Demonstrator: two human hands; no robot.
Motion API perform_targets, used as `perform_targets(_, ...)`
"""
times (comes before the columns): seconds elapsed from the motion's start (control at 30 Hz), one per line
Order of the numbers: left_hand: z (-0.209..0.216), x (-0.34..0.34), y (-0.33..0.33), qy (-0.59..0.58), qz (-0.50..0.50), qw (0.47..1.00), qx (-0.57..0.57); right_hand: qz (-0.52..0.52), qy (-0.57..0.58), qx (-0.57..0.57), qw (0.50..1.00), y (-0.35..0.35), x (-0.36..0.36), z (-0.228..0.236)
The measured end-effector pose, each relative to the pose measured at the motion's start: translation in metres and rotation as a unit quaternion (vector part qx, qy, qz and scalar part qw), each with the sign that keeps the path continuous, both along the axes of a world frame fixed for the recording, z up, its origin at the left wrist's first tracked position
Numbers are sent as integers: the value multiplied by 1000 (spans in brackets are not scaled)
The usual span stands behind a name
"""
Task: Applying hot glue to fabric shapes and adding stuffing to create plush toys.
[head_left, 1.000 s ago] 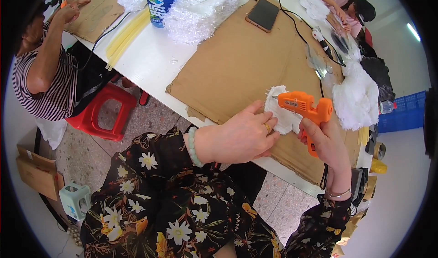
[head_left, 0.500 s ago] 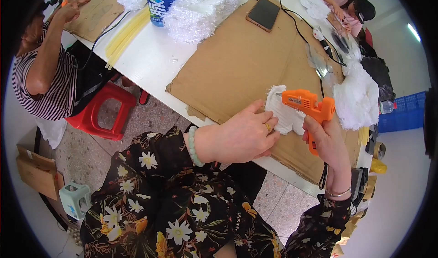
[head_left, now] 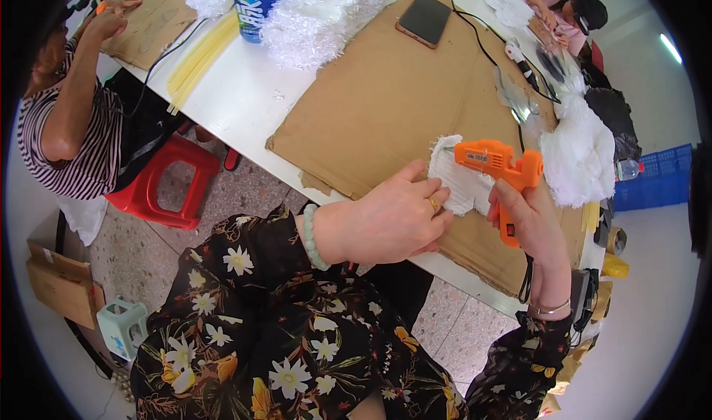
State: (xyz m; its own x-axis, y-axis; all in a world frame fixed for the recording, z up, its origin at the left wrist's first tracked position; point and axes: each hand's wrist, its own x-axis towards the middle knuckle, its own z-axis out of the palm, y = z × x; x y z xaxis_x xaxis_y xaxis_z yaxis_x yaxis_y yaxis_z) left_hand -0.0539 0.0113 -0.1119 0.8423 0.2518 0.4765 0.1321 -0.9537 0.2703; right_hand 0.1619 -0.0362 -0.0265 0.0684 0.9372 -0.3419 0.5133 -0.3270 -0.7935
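My right hand (head_left: 528,223) grips the handle of an orange hot glue gun (head_left: 506,166). The gun's nozzle end lies over the upper part of a white ribbed fabric piece (head_left: 461,191), which has a frayed edge. From the left, my left hand (head_left: 393,221) holds that piece at its near-left edge, the fingers bent over it and partly hiding it. Under the fabric is a large brown cardboard sheet (head_left: 371,123). The tip of the nozzle is too small to tell whether it touches the fabric.
A phone (head_left: 423,19) lies on the cardboard beside black cables. White fluffy material (head_left: 578,160) sits to the right, more (head_left: 311,27) at the back near a blue bottle (head_left: 254,8). Yellowish glue sticks (head_left: 199,65) lie left. A co-worker (head_left: 70,130) sits left, another (head_left: 567,23) far right.
The whole view has shifted slightly. My right hand and the glue gun keep nearly the same place over the fabric, and my left hand stays on it.
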Motion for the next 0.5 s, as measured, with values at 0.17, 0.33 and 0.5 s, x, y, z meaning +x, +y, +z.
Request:
perform_targets(0.17,5,-1,1,-50,-8,998,25,-45,52,-14,998,8,5,-5)
perform_targets(0.33,6,3,2,15,6,1000,-8,-24,38,10,999,8,7,-5)
perform_targets(0.5,6,3,1,16,17,1000,8,-9,-10,-20,1000,7,5,1)
